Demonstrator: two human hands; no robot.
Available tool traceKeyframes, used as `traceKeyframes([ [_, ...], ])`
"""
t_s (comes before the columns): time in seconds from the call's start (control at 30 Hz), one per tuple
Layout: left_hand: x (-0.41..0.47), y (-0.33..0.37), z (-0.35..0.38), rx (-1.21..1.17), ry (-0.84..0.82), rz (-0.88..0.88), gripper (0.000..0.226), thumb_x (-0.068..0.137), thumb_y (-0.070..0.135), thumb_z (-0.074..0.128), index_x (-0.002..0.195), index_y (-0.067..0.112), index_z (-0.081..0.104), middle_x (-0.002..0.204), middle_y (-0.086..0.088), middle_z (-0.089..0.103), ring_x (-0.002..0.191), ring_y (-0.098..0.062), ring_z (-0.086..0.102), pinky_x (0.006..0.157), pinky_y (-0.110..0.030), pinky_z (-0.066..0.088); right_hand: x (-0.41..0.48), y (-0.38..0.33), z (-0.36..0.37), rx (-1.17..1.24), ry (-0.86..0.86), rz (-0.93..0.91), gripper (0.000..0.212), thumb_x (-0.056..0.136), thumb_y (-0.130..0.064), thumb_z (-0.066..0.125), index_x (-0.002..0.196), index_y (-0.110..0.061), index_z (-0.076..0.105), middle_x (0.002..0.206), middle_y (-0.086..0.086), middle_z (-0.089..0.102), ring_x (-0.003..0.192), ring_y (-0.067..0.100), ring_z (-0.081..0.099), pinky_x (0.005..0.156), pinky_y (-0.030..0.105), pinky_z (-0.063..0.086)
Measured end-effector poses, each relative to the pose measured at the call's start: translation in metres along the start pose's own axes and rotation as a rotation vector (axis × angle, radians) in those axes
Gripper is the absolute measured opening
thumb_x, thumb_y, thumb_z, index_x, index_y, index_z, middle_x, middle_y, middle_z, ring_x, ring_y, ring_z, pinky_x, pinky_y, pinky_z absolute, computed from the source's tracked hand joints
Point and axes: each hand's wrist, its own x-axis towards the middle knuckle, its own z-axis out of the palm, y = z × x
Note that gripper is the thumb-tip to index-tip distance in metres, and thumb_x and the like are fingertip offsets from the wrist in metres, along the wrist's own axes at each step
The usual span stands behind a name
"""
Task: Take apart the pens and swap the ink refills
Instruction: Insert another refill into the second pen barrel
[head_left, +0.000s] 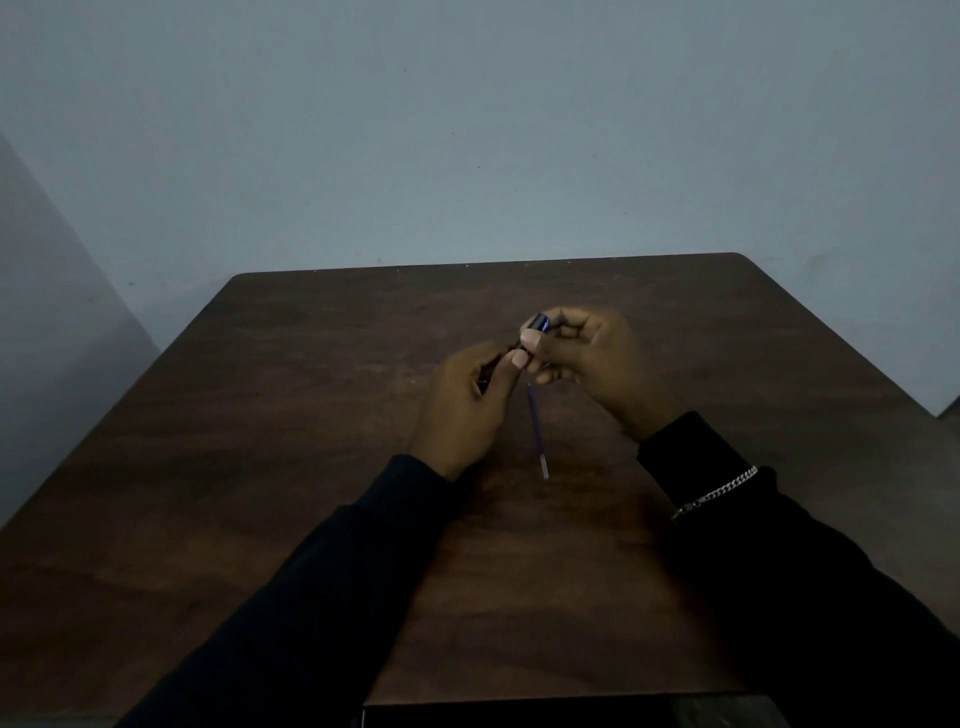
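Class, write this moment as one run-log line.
left hand: grips pen | right hand: grips pen | blue refill: loose, on table

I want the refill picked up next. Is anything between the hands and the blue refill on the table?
Nothing visible blocks it. The blue refill lies bare on the table, between the left hand and right hand. Both hands grip the dark pen, though, so one must let go first.
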Motion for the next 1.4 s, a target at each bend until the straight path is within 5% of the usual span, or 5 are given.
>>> traceKeyframes([
  [0.17,-0.001,0.003,0.000,-0.027,0.007,-0.048,0.021,0.108,0.031,0.057,0.115,0.028,0.076,0.100,-0.003,0.079,0.093,-0.026,0.073,0.080,-0.053,0.058,0.000,0.003,0.000,0.031,0.050,-0.027,0.004,0.095,-0.012,0.071,0.094,-0.012,0.075,0.078,0.006,0.076,0.070,0.017,0.070,0.061,0.024,0.058],
  [0.3,-0.002,0.004,0.000,0.043,-0.019,-0.083,0.024,0.108,0.043,0.052,0.101,0.035,0.074,0.077,0.019,0.069,0.069,-0.003,0.061,0.060,-0.034,0.048,0.000,0.005,0.004,0.044,0.109,-0.052,0.007,0.096,-0.016,0.067,0.093,-0.015,0.073,0.082,0.000,0.076,0.072,0.011,0.070,0.061,0.023,0.057],
  [0.5,-0.004,-0.001,-0.006,0.095,0.001,-0.161,0.045,0.102,0.058,0.046,0.092,0.027,0.077,0.068,0.008,0.065,0.066,-0.011,0.062,0.064,-0.043,0.052,0.007,-0.005,-0.023,0.158,0.265,0.002,0.009,0.103,-0.016,0.060,0.100,-0.012,0.067,0.086,0.001,0.079,0.077,0.014,0.076,0.063,0.023,0.057],
  [0.83,-0.001,-0.006,-0.007,0.100,0.056,-0.184,0.044,0.102,0.063,0.046,0.091,0.032,0.076,0.080,-0.004,0.071,0.072,-0.017,0.064,0.070,-0.051,0.056,0.012,0.023,-0.023,-0.740,0.069,0.418,0.014,0.087,-0.018,0.082,0.085,-0.018,0.068,0.074,0.001,0.072,0.047,0.000,0.066,0.042,0.012,0.048],
  [1.4,-0.004,0.002,-0.008,0.118,0.012,-0.224,0.040,0.106,0.053,0.048,0.093,0.027,0.075,0.081,-0.005,0.071,0.075,-0.016,0.062,0.073,-0.049,0.056,0.017,0.037,-0.025,-0.709,0.093,0.550,0.011,0.096,-0.022,0.072,0.089,-0.013,0.069,0.081,0.005,0.073,0.046,0.001,0.069,0.041,0.014,0.050],
])
